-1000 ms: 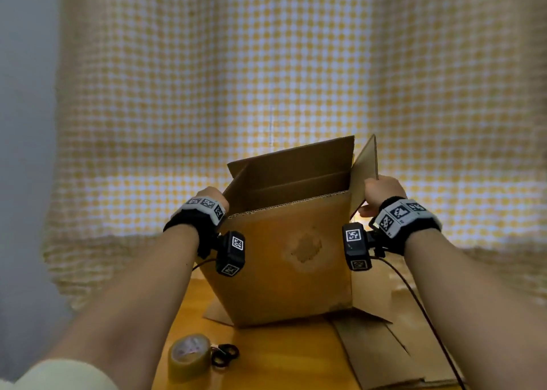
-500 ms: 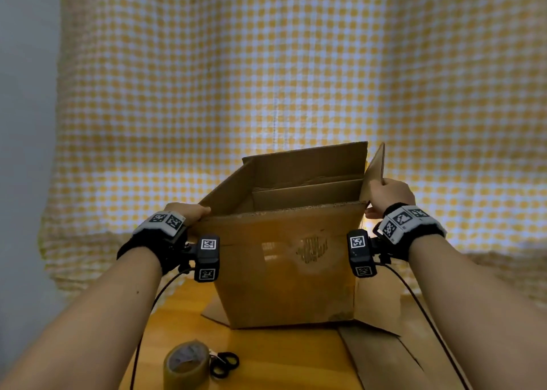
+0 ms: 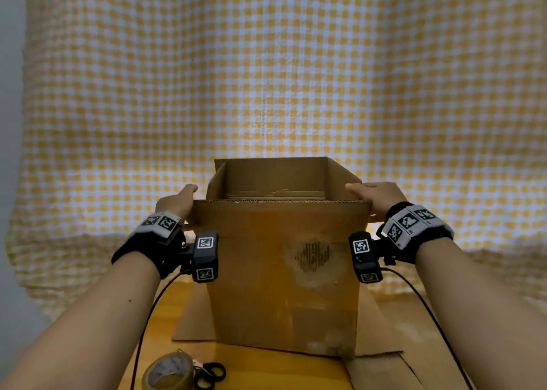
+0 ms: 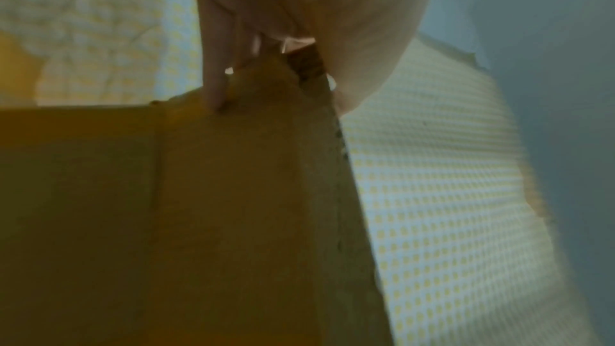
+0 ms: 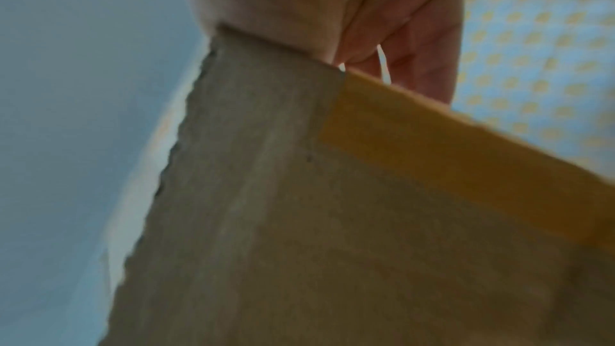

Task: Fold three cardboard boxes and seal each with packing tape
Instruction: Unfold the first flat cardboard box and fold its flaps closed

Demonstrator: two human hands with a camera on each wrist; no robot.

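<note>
An open-topped brown cardboard box [image 3: 284, 286] stands upright on the wooden table [image 3: 266, 372], its near wall facing me. My left hand [image 3: 177, 201] grips the box's near top left corner, and my right hand [image 3: 376, 196] grips the near top right corner. In the left wrist view the fingers [image 4: 216, 75] pinch the cardboard edge [image 4: 233, 220]. In the right wrist view my palm and thumb [image 5: 366, 9] lie over the corner of the cardboard [image 5: 299, 220], with the fingers behind it. The box's bottom is hidden.
A roll of brown packing tape [image 3: 168, 372] and black scissors [image 3: 210, 373] lie at the near table edge, left of centre. Flat cardboard sheets [image 3: 381, 369] lie under and to the right of the box. A yellow checked curtain [image 3: 266, 64] hangs close behind.
The box has been squared up and turned to face me. My left hand moved up to the near top left corner. The right flap, upright before, now leans outward under my right hand.
</note>
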